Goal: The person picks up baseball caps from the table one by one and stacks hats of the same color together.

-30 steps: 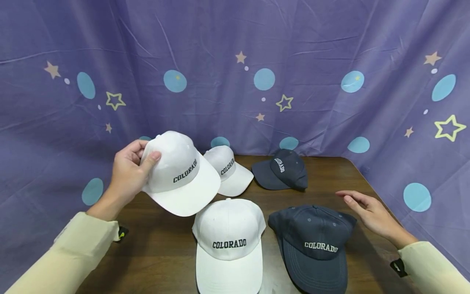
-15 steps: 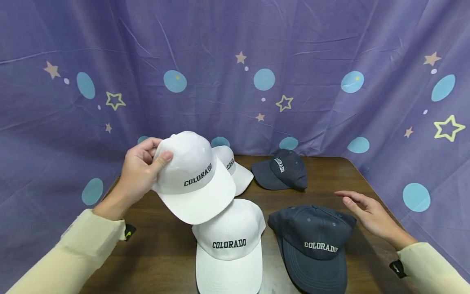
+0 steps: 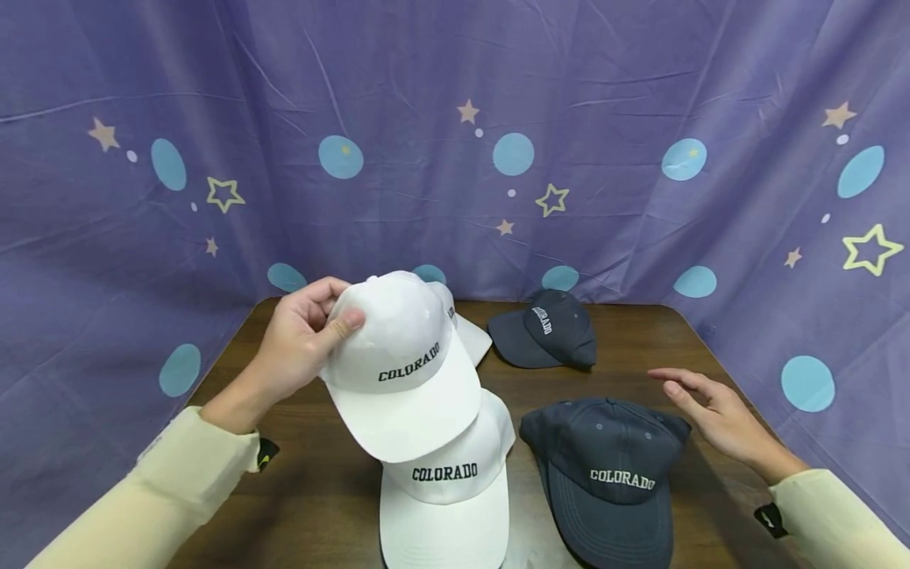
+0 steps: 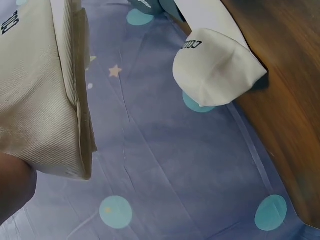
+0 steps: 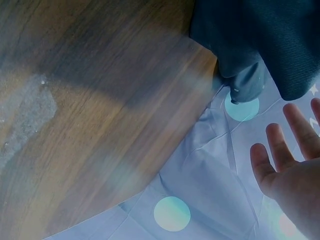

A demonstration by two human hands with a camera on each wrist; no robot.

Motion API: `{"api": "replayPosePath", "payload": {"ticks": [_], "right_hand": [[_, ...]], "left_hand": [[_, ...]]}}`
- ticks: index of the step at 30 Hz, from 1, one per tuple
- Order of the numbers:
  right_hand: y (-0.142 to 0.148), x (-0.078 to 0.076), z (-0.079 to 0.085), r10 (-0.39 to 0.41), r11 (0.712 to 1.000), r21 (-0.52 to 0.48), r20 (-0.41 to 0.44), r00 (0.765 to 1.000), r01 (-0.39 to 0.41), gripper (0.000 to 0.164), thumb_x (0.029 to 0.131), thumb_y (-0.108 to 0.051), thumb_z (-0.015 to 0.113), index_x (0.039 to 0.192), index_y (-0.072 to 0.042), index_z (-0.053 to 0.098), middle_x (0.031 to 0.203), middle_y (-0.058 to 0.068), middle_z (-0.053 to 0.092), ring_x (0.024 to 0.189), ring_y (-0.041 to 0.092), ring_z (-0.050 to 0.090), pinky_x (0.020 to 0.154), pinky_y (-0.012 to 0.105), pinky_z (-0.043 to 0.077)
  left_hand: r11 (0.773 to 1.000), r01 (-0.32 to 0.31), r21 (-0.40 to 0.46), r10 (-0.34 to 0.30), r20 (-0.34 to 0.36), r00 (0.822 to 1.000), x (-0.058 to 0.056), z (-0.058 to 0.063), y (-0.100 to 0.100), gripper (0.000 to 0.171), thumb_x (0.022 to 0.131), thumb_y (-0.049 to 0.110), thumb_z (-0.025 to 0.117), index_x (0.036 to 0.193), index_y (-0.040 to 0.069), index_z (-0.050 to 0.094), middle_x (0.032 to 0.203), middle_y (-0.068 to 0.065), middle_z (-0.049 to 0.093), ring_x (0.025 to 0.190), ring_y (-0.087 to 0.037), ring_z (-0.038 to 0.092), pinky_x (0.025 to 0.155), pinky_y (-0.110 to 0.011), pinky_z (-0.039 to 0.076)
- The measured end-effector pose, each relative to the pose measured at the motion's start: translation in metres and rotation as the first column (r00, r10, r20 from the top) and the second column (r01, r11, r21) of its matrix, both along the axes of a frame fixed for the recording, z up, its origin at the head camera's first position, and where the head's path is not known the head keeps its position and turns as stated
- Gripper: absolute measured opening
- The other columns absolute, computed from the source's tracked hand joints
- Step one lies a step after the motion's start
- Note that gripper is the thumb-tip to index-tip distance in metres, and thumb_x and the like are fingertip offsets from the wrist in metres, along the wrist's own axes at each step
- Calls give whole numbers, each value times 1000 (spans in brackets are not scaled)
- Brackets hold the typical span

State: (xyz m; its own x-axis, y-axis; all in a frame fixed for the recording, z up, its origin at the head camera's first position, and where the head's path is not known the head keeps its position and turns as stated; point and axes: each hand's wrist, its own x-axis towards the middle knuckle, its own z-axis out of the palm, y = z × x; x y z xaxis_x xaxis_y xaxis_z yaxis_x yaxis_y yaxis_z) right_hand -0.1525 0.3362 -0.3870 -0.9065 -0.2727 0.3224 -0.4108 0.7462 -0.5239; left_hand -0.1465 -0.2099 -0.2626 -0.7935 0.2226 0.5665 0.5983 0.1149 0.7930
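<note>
1. The left hand (image 3: 302,340) has the held white cap (image 3: 394,340) above part of the front white cap (image 3: 444,529), blocking the way down. I can't tell if the caps touch.
2. The back white cap (image 3: 474,341) is in the way behind.
3. Only a thin strip of table (image 3: 633,352) lies between the front white cap and the front dark cap (image 3: 611,466).
4. Right of the back dark cap (image 3: 562,328), there is lots of room for a hand.
5. The right hand (image 3: 721,415) is just beside the front dark cap, with a small gap.
6. A purple curtain (image 3: 426,79) hangs like a wall behind.
</note>
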Motion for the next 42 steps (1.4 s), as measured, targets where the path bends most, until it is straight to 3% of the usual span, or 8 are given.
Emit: {"api": "replayPosePath", "payload": {"ticks": [8,15,28,39,42], "right_hand": [[-1,1,-2,-7,1000,-2,10,1000,7,31,103,-26,44,132,-34,52,132,-6,53,114,4,46,81,37,45],[-1,1,-3,-17,1000,-1,4,1000,17,31,102,-26,45,131,-36,52,131,-8,53,116,4,45,83,34,45],[0,1,-2,-2,1000,-10,12,1000,2,31,102,-26,45,132,-35,52,133,-9,52,121,2,41,88,44,42],[-2,0,-3,2,1000,-17,20,1000,-2,31,102,-26,45,132,-35,52,133,-6,53,121,4,41,90,49,40],[-4,1,-2,-1,1000,-16,17,1000,2,31,102,-25,45,131,-35,52,132,-6,53,120,4,42,90,46,40]], "left_hand": [[990,127,-54,-128,-16,992,3,-2,8,12,89,-2,62,101,0,59,71,-11,62,61,-21,62,51,-30,54],[978,186,-93,-189,-21,982,5,-4,17,13,88,-2,62,100,2,60,73,-12,63,61,-24,63,49,-34,54],[948,298,-108,-301,-14,954,12,-10,30,14,87,-3,63,98,6,60,79,-10,64,63,-23,62,51,-34,54],[932,336,-137,-336,25,941,20,-20,36,15,86,-2,64,98,8,61,80,-7,64,63,-22,60,52,-32,53],[926,346,-149,-346,28,938,21,-23,37,15,86,-2,64,97,8,61,80,-7,63,63,-21,59,53,-32,53]]}}
